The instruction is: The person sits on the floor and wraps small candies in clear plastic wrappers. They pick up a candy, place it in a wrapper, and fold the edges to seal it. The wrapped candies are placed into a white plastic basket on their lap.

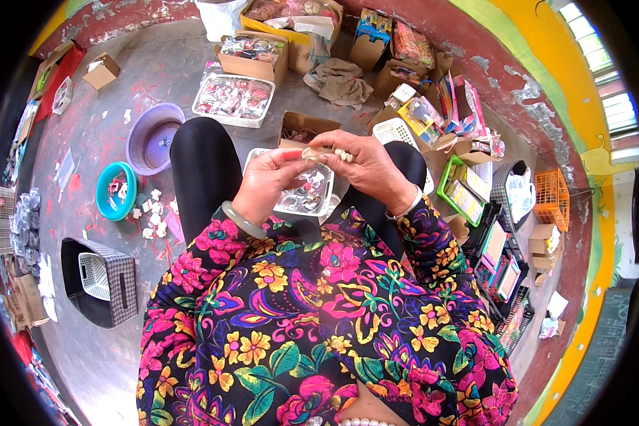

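Left hand (pixel 268 181): raised over the lap, fingers pinched on the left end of a small pale piece (pixel 318 152).
Right hand (pixel 362 165): just beside the left hand, fingers pinched on the right end of the same piece; small white beads show at the fingertips.
Small pale piece: held between both hands, above the white tray; too small to tell its kind.
White tray (pixel 326 199): rests on the lap between the knees, right under the hands, filled with shiny small items.
Green bangle (pixel 241 221): on the left wrist.
Purple basin (pixel 153 137): on the floor, far left of the hands.
Teal bowl (pixel 116 190): on the floor, near the basin's left side.
White basket (pixel 233 98): on the floor farther off, full of packets.
Orange crate (pixel 551 199): at the far right by the wall.
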